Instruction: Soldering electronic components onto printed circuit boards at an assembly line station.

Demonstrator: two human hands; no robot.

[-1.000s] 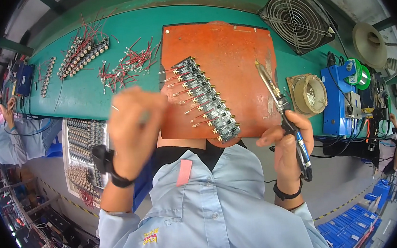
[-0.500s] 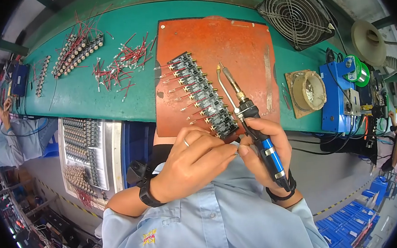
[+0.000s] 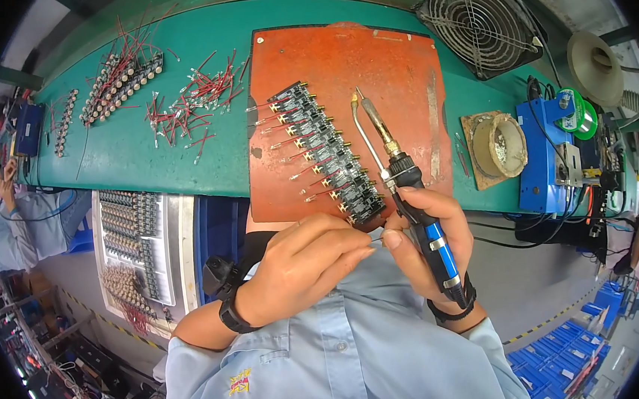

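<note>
The right hand [image 3: 424, 236] fists around a soldering iron [image 3: 401, 182] angled far-left, while the left hand's [image 3: 306, 264] pinched fingertips meet its thumb.

The single head-worn fisheye view looks steeply down from close above the person's chest onto the long green workbench [image 3: 143, 157] and rust-orange rectangular work mat [image 3: 391, 66], bending straight edges outward toward its dark circular rim.

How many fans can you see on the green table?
1: a black round wire-grille fan stands at the far right corner of the green table, behind the orange mat. Others may be hidden.
</note>
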